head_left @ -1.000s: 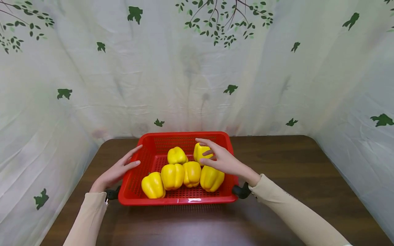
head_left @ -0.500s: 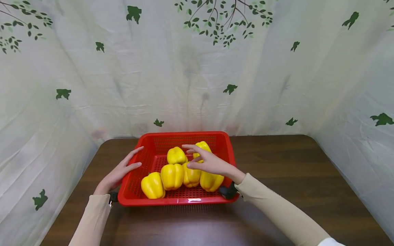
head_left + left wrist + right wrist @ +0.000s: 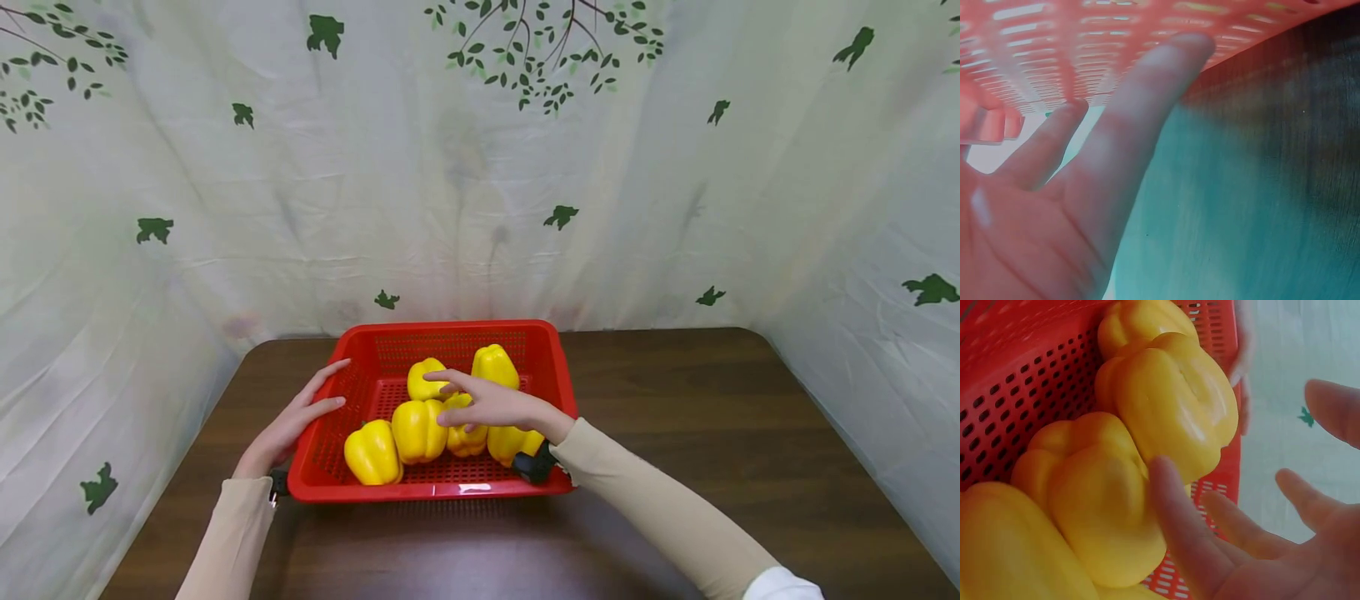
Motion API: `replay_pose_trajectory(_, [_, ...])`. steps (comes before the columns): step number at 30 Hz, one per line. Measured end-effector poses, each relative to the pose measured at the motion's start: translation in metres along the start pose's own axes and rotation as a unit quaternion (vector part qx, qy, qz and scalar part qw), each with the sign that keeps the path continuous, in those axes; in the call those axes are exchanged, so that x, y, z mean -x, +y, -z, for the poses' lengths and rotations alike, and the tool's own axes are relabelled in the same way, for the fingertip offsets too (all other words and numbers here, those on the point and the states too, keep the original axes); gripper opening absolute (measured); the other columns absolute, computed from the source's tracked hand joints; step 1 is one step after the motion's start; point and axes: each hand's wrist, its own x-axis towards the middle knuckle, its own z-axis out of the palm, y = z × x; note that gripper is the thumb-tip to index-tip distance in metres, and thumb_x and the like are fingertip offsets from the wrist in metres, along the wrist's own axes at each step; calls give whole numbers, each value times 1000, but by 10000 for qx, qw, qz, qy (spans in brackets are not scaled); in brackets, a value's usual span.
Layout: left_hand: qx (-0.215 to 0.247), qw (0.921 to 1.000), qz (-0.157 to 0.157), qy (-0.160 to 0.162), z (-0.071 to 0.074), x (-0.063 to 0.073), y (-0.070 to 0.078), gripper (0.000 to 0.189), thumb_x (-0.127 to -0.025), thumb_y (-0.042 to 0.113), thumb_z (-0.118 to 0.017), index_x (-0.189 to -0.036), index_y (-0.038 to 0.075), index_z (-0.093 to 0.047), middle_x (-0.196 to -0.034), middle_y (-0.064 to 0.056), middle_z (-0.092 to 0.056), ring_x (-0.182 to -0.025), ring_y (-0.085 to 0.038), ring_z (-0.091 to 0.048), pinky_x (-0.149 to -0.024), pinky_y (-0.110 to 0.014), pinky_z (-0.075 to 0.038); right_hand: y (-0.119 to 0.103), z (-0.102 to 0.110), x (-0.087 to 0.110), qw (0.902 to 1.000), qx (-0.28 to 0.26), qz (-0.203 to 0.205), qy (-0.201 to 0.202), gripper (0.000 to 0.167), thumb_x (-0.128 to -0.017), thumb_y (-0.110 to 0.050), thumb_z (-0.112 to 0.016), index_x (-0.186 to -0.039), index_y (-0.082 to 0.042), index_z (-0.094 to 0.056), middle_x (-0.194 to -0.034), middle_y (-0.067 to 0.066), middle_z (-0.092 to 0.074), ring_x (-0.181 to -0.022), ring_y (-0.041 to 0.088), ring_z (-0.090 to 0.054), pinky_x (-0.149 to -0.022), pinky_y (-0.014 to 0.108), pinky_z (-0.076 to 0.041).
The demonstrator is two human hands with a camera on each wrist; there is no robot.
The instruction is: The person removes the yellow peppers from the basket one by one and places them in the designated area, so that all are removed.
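Note:
Several yellow bell peppers [image 3: 418, 432] lie in a red perforated plastic basket [image 3: 360, 492]. My left hand [image 3: 288, 423] rests at the basket's left side, thumb and fingers extended along its rim. In the left wrist view that hand [image 3: 1066, 194] lies against the slotted outer wall. My right hand [image 3: 495, 405] is over the middle of the basket, palm down and fingers spread, holding nothing. It partly covers the back middle pepper [image 3: 422, 379] and the middle one under it. In the right wrist view, a fingertip is right by a pepper [image 3: 1104, 500].
The basket stands on a dark brown wooden table [image 3: 675, 417], near its back edge. A pale curtain [image 3: 450, 167] printed with leaves hangs behind and on both sides. A black wrist device [image 3: 534, 463] on the right arm overlaps the basket's front right corner.
My right hand has moved left and slightly toward me, from the right-hand peppers to over the middle ones, uncovering the back right pepper. My left hand has barely shifted; the basket has not moved.

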Motion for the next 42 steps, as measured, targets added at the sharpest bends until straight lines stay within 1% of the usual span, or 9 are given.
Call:
replay_pose_trajectory(5, [32,10000,-45,34,-1,0,-2,65,-99,15,-50,-152,26,-15,-147,-20,-20,-117,-43,-47,-83,-48,-51,-1,-4,-5,9997,-17,-159,-164,64,-93,-21,-62,-149,-17,-31,-141,18,-36,-91,34,-63,-80,42,-53])
replay_pose_trajectory(9, [33,10000,-74,31,0,0,-2,64,-99,16,-49,-152,25,-14,-147,-21,-20,-116,-41,-47,-83,-48,-51,-3,-9,-10,9991,-25,-331,-250,64,-92,-20,-63,-149,-18,-32,-142,17,-34,-88,38,-64,-79,42,-54])
replay_pose_trajectory(15, [102,9999,-46,67,-1,0,-4,65,-98,16,-50,-152,27,-14,-148,-20,-19,-118,-42,-45,-85,-49,-50,-5,-14,-19,9979,354,-400,-363,64,-91,-20,-66,-147,-22,-36,-138,9,-36,-83,41,-64,-76,42,-55])
replay_pose_trajectory(19, [118,9999,-49,82,-1,0,-4,65,-98,15,-50,-152,26,-15,-147,-20,-19,-118,-41,-45,-84,-49,-50,-6,-17,-25,9971,518,-486,-273,64,-90,-18,-67,-146,-25,-38,-141,13,-30,-79,41,-65,-74,41,-55])
replay_pose_trajectory(22, [118,9999,-61,77,-1,0,-4,65,-98,15,-50,-152,25,-15,-147,-21,-20,-117,-41,-45,-84,-49,-51,-8,-20,-28,9962,615,-590,-203,64,-88,-18,-69,-145,-25,-41,-144,19,-22,-79,39,-66,-73,38,-55])
replay_pose_trajectory(24, [131,9999,-58,62,-1,-1,-4,65,-98,15,-50,-152,25,-15,-147,-21,-19,-118,-41,-45,-84,-49,-50,-9,-21,-29,9953,708,-635,-182,63,-87,-19,-70,-144,-24,-43,-142,21,-21,-78,39,-66,-73,38,-55])
replay_pose_trajectory(30, [150,9998,-87,48,-1,-2,-5,65,-98,16,-50,-152,25,-15,-148,-20,-19,-118,-41,-44,-86,-49,-50,-9,-22,-32,9936,906,-654,-170,59,-86,-19,-72,-140,-24,-48,-129,17,-28,-74,38,-66,-71,36,-56])
replay_pose_trajectory(37, [148,9998,-99,94,-1,-1,-5,64,-98,16,-50,-151,26,-16,-147,-19,-20,-118,-39,-44,-85,-48,-50,-8,-23,-32,9948,805,-622,-113,57,-84,-15,-73,-136,-23,-50,-130,15,-31,-73,38,-66,-70,37,-56])
replay_pose_trajectory(42, [167,9997,-117,115,-2,0,-6,65,-98,17,-51,-151,29,-16,-147,-18,-20,-119,-40,-43,-86,-47,-50,-10,-23,-32,9946,794,-655,-162,60,-84,-13,-73,-138,-23,-49,-128,13,-34,-75,39,-65,-71,39,-56])
